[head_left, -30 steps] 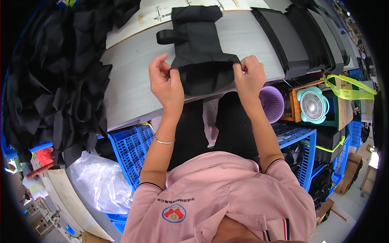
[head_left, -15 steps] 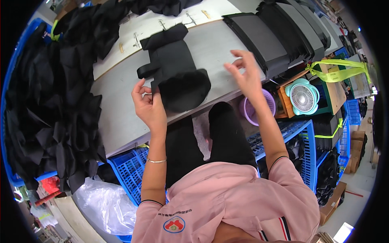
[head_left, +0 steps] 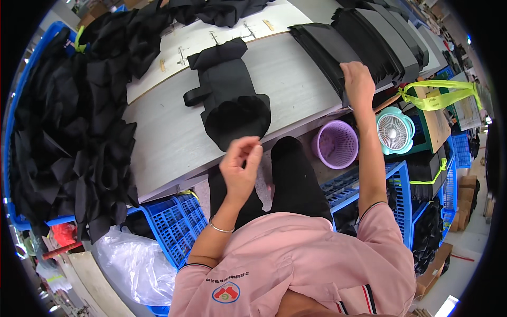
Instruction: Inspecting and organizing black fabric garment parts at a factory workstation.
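A black fabric piece [head_left: 227, 79] lies on the grey table, with a side loop [head_left: 196, 96], a folded flap at its far end and a rounded, gathered near end. My left hand [head_left: 240, 171] hovers at the table's near edge, just below that rounded end; its fingers are curled toward the thumb and nothing shows in them. Farther right, my right hand [head_left: 360, 87] is at the near edge of a stack of black flat panels [head_left: 322, 45]. Its fingers are bent and pressed together; whether they pinch a panel is hidden.
Black fabric pieces [head_left: 79, 121] heap high at the left in a blue crate. A white board [head_left: 200, 39] lies along the table's far side. Near my right arm are a purple basket [head_left: 336, 143], a small turquoise fan [head_left: 395, 130] and blue crates [head_left: 396, 195].
My left hand has left the fabric piece's side and moved right and nearer to me. My right hand has gone right to the panel stack, its fingers closing. The fabric piece stays on the table.
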The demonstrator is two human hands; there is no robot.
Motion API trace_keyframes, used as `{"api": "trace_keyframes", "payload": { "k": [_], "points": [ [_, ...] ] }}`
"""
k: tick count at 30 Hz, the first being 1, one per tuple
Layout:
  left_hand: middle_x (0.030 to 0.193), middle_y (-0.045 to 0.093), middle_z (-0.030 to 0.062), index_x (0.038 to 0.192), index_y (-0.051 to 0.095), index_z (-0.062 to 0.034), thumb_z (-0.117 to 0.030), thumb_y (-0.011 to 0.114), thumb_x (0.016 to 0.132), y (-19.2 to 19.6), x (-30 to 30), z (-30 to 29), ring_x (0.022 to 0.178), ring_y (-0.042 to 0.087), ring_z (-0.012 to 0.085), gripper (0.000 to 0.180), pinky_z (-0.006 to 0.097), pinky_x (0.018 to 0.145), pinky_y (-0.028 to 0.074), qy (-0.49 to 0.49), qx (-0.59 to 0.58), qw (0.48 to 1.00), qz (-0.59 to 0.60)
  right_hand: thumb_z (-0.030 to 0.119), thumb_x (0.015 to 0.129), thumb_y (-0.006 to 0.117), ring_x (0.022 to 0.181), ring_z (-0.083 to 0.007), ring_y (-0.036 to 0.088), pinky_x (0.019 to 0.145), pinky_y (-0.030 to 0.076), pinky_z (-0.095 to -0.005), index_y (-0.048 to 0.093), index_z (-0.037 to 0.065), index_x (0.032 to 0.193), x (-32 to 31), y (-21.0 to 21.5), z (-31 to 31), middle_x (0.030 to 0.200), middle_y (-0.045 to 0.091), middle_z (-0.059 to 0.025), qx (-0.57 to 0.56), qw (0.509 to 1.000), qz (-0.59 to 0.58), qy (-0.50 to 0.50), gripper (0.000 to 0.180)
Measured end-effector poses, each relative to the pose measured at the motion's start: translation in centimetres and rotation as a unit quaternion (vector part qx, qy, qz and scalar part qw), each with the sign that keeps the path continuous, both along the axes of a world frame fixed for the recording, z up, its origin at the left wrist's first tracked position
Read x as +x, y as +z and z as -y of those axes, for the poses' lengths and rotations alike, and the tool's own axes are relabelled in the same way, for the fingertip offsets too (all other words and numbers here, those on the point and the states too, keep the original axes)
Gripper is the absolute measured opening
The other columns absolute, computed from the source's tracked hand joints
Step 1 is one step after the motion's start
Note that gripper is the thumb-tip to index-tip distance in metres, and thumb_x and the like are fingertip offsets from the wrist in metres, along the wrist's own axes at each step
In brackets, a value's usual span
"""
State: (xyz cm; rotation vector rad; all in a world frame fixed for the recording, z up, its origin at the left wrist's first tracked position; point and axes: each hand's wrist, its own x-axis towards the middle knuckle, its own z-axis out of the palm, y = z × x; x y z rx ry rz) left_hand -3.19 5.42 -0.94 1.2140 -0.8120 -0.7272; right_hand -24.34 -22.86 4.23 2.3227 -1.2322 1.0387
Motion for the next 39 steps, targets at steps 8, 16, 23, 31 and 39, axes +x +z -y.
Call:
{"api": "trace_keyframes", "payload": {
  "k": [8, 16, 23, 31, 39],
  "points": [
    [0.147, 0.047, 0.0113, 0.148, 0.042, -0.0067, -0.060, 0.039, 0.103, -4.7, -4.4, 2.0, 0.136, 0.045, 0.0208, 0.070, 0.040, 0.110, 0.040, -0.307, 0.111, 0.882, -0.341, 0.017, 0.096, 0.063, 0.089, -0.0306, 0.066, 0.070, 0.055, -0.0402, 0.059, 0.001, 0.109, 1.6, -2.3, -20.3, 0.101, 0.067, -0.0107, 0.217, 0.970, -0.028, 0.105, 0.022],
    [0.150, 0.046, 0.0097, 0.150, 0.039, -0.0087, -0.070, 0.058, 0.087, -4.2, -6.3, 2.4, 0.139, 0.044, 0.0258, 0.090, 0.044, 0.116, 0.037, -0.435, 0.072, 0.800, -0.407, 0.014, 0.102, 0.053, 0.099, -0.0374, 0.065, 0.083, 0.051, -0.0380, 0.052, -0.001, 0.105, -1.6, -1.1, -27.5, 0.139, 0.057, -0.0244, 0.491, 0.829, 0.153, 0.218, 0.015],
    [0.113, 0.069, 0.0244, 0.124, 0.060, 0.0066, -0.037, 0.072, 0.092, 0.7, -3.6, 1.4, 0.112, 0.067, 0.0367, 0.055, 0.046, 0.100, 0.054, -0.304, 0.035, 0.848, -0.433, 0.015, 0.101, 0.058, 0.066, -0.0047, 0.047, 0.059, 0.039, -0.0246, 0.058, 0.001, 0.090, -1.8, -0.9, -27.1, 0.071, 0.052, 0.0000, 0.593, 0.734, 0.284, 0.169, 0.018],
    [0.102, 0.072, 0.0137, 0.119, 0.064, 0.0047, -0.022, 0.069, 0.093, 3.1, -2.2, -0.3, 0.097, 0.070, 0.0262, 0.037, 0.038, 0.089, 0.056, -0.196, 0.056, 0.927, -0.315, 0.022, 0.095, 0.070, 0.101, -0.0147, 0.059, 0.089, 0.048, -0.0302, 0.049, 0.000, 0.138, 1.4, -2.3, -26.4, 0.116, 0.064, -0.0106, 0.522, 0.777, 0.283, 0.210, 0.053],
    [0.153, 0.040, 0.0216, 0.121, 0.069, -0.0032, -0.008, 0.064, 0.090, 1.2, 0.8, -2.8, 0.142, 0.034, 0.0352, 0.031, 0.042, 0.108, 0.039, 0.207, 0.082, 0.927, 0.301, 0.013, 0.101, 0.058, 0.112, -0.0130, 0.060, 0.098, 0.046, -0.0276, 0.053, -0.002, 0.141, 0.2, -2.9, -23.8, 0.126, 0.065, -0.0083, 0.663, 0.644, 0.253, 0.286, 0.043]
  ]
}}
